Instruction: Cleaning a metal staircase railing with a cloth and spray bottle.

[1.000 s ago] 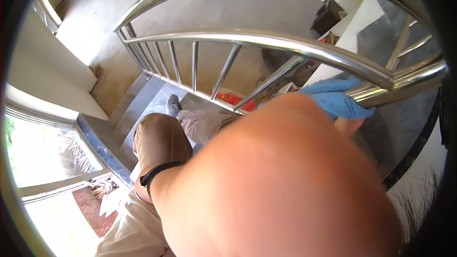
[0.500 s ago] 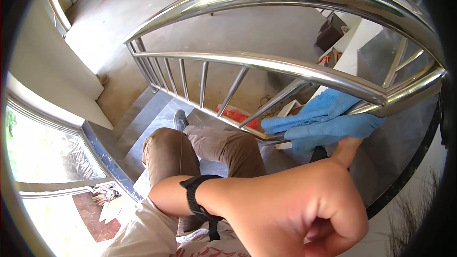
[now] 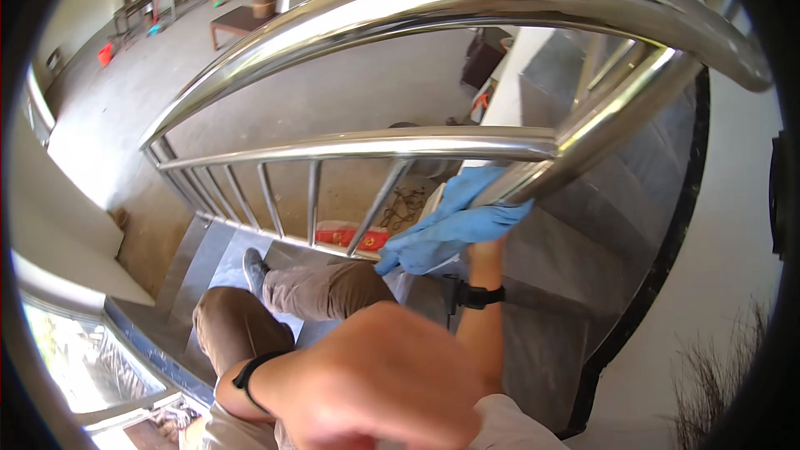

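A blue cloth (image 3: 454,225) is wrapped round the lower part of a thick stainless-steel post (image 3: 612,125) of the stair railing. My right hand (image 3: 487,252) grips the cloth against the post. Most of that hand is hidden under the fabric, and a black strap circles its wrist. Nearer to me, my left hand (image 3: 379,379) hovers over my lap, curled into a loose fist and slightly blurred. Its back faces up, so its fingertips are hidden, and no object shows in it. Above both hands curves the wide, shiny handrail (image 3: 400,4).
Thin balusters (image 3: 313,200) stand under a lower rail (image 3: 358,147). Grey stairs (image 3: 575,283) descend on the right beside a white wall. Beyond the railing are a red package (image 3: 350,235), a low brown table (image 3: 237,27) and a red bucket (image 3: 106,55). A window is at lower left.
The view has shifted, so railing and cloth appear further left. My right hand and cloth now sit closer round the post, with more forearm visible. My left hand has turned its back upward.
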Demonstrator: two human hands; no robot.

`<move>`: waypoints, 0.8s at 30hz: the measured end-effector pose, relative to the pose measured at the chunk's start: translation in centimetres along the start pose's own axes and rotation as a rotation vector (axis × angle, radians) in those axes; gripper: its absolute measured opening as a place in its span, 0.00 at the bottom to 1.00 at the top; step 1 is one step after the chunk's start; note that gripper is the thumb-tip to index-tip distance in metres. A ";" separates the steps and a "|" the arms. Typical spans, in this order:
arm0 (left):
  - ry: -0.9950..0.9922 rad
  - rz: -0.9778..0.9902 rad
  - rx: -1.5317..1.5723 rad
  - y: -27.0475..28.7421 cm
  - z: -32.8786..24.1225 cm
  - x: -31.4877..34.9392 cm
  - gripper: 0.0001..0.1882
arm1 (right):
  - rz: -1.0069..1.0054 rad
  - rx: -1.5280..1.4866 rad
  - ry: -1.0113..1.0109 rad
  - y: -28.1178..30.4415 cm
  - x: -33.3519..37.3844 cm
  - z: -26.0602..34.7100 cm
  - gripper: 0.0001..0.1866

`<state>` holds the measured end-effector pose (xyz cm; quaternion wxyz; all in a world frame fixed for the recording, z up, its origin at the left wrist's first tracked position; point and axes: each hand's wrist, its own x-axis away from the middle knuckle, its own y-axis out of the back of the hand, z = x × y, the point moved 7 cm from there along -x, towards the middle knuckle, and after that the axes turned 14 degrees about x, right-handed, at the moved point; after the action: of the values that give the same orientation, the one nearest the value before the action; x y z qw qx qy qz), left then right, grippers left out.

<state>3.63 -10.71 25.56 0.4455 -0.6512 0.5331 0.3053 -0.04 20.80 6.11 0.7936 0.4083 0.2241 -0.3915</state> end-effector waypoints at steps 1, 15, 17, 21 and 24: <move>-0.025 0.073 -0.041 -0.2 -0.4 0.3 0.15 | 0.008 0.036 0.018 0.0 0.3 0.2 0.22; -0.118 0.084 -0.315 -2.8 -3.8 -1.4 0.18 | -0.137 -0.461 -0.191 -3.6 6.4 3.0 0.18; 0.007 0.134 -0.270 -2.4 -3.7 -1.0 0.17 | -0.132 -0.452 -0.233 -3.9 7.3 2.8 0.15; 0.082 0.286 -0.269 -2.3 -3.6 -1.3 0.15 | -0.109 -0.446 -0.316 -4.7 8.8 1.1 0.12; 0.053 0.309 -0.234 -2.2 -3.3 -1.3 0.16 | 0.001 -0.451 -0.306 -5.9 9.8 0.3 0.11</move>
<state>5.18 -13.09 28.69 0.3005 -0.6169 0.5992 0.4124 1.04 14.11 -3.13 0.8894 0.1574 0.1830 -0.3883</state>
